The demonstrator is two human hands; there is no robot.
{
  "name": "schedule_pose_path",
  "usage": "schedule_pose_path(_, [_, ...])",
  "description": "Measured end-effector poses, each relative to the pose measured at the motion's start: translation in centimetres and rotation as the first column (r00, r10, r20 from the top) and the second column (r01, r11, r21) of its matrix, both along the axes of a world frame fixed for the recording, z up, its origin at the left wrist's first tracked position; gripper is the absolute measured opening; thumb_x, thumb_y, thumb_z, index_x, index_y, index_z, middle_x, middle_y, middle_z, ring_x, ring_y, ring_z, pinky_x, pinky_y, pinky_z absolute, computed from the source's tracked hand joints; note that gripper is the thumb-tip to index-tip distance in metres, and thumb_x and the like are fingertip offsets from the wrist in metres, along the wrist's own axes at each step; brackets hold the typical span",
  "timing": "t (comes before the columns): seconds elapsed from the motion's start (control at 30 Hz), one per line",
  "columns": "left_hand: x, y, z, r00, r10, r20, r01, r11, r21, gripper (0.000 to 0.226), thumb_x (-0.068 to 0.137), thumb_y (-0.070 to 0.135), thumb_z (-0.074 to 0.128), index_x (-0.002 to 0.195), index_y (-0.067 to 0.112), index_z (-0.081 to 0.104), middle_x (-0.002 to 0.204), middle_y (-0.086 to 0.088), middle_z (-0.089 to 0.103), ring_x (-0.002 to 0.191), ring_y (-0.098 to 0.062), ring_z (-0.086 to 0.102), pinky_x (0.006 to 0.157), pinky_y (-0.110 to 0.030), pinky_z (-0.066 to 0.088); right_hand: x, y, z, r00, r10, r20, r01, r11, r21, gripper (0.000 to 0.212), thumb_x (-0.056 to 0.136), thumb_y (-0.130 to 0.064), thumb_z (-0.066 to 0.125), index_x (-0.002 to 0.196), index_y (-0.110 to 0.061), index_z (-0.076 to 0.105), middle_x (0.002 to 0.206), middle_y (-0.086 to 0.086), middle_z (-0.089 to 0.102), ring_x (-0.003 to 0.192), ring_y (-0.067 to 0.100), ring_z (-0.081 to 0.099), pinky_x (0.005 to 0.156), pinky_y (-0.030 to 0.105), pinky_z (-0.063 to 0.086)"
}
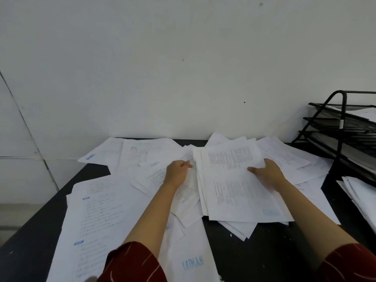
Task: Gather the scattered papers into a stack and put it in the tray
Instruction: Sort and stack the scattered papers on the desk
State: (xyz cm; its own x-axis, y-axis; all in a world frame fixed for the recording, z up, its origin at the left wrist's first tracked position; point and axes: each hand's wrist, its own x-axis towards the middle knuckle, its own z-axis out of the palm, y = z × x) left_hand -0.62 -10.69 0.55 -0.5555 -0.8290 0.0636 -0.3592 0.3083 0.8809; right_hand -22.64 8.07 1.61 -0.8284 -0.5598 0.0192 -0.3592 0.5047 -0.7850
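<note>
White printed papers [101,210] lie scattered over a black table [254,251]. A partly gathered stack [234,184] sits right of centre, its top sheet covered in printed text. My right hand [268,173] grips the stack's right edge, thumb on top. My left hand [178,173] rests on loose sheets just left of the stack, fingers pinching a sheet's edge. A black wire tray rack [343,127] with several tiers stands at the far right, holding papers.
A white wall runs behind the table. More papers [360,196] lie stacked at the right edge in front of the rack. The table's left edge drops off to a pale floor. Dark red sleeves cover my upper arms.
</note>
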Motion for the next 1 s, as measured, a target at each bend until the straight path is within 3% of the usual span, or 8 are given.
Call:
schedule_pose_path(0.1, [1.4,-1.3,-0.2,0.84,0.323,0.437,-0.173,0.921,-0.349,0.048,0.09,0.042,0.056,0.129,0.014,0.049,0.134,-0.013,0.048,0.125,-0.031,0.04,0.1,-0.037,0.035,0.7,0.1,-0.1,1.0,-0.011,-0.029,0.011,1.0,0.013,0.067,0.089,-0.029,0.066,0.143,-0.004,0.034,0.147,0.014,0.04,0.134,0.033,0.038,0.108,0.042,0.03])
schedule_pose_path(0.23, [2.7,-1.9,0.7,0.719,0.313,0.62,-0.171,0.945,-0.279,0.094,0.07,0.069,0.064,0.136,0.009,0.034,0.139,-0.012,0.039,0.131,-0.033,0.033,0.103,-0.04,0.031,0.8,0.2,-0.1,0.998,-0.051,-0.021,0.05,0.998,-0.031,0.072,0.089,-0.029,0.065,0.146,-0.004,0.029,0.15,0.015,0.035,0.137,0.033,0.034,0.11,0.043,0.028])
schedule_pose_path(0.33, [2.8,-2.0,1.6,0.699,0.266,0.664,-0.159,0.963,-0.219,0.101,0.06,0.069,0.073,0.135,0.013,0.036,0.136,-0.008,0.044,0.129,-0.03,0.038,0.102,-0.04,0.031,0.7,0.3,0.0,0.997,-0.081,-0.003,0.08,0.995,-0.055,0.073,0.09,-0.029,0.065,0.146,-0.002,0.028,0.15,0.015,0.035,0.138,0.033,0.033,0.11,0.043,0.028])
schedule_pose_path(0.5, [2.3,-2.0,1.3,0.859,0.208,0.468,-0.11,0.968,-0.227,0.049,0.074,0.041,0.078,0.106,0.008,0.061,0.114,-0.009,0.065,0.105,-0.025,0.061,0.079,-0.027,0.047,0.6,0.6,0.2,0.995,-0.102,-0.019,0.101,0.993,-0.053,0.076,0.09,-0.029,0.065,0.148,-0.002,0.024,0.152,0.015,0.031,0.14,0.032,0.03,0.111,0.042,0.026])
schedule_pose_path(0.6, [2.4,-1.5,1.3,0.933,0.222,0.282,-0.168,0.965,-0.203,0.025,0.077,0.023,0.078,0.085,0.002,0.068,0.086,-0.008,0.067,0.078,-0.021,0.064,0.055,-0.018,0.039,0.5,0.9,0.0,0.995,-0.096,-0.008,0.095,0.994,-0.05,0.079,0.09,-0.03,0.065,0.149,-0.002,0.021,0.154,0.014,0.028,0.142,0.032,0.026,0.113,0.042,0.023])
schedule_pose_path(0.7, [2.4,-1.2,0.8,0.945,0.245,0.215,-0.194,0.953,-0.234,0.041,0.081,0.016,0.073,0.052,0.01,0.045,0.057,-0.001,0.047,0.051,-0.013,0.046,0.046,-0.018,0.028,0.7,1.1,0.0,0.995,-0.099,-0.007,0.099,0.995,-0.025,0.079,0.089,-0.031,0.065,0.149,-0.003,0.021,0.155,0.014,0.027,0.142,0.032,0.026,0.114,0.043,0.023])
schedule_pose_path(0.83, [2.3,-1.4,0.0,0.955,0.26,0.146,-0.217,0.942,-0.256,0.034,0.086,0.006,0.062,0.057,0.006,0.043,0.058,0.0,0.046,0.05,-0.009,0.042,0.045,-0.017,0.028,0.7,1.1,-0.1,0.994,-0.109,-0.004,0.109,0.994,-0.031,0.079,0.089,-0.032,0.065,0.149,-0.003,0.023,0.154,0.015,0.03,0.141,0.033,0.029,0.113,0.043,0.025])
schedule_pose_path(1.0, [2.8,-1.9,0.1,0.966,0.248,0.077,-0.231,0.956,-0.179,0.007,0.09,0.002,0.05,0.087,0.007,0.047,0.073,0.003,0.046,0.077,-0.018,0.048,0.051,-0.017,0.03,0.5,1.1,0.2,0.986,-0.165,-0.035,0.162,0.983,-0.083,0.068,0.091,-0.028,0.064,0.143,0.001,0.032,0.145,0.017,0.041,0.133,0.035,0.038,0.106,0.043,0.032])
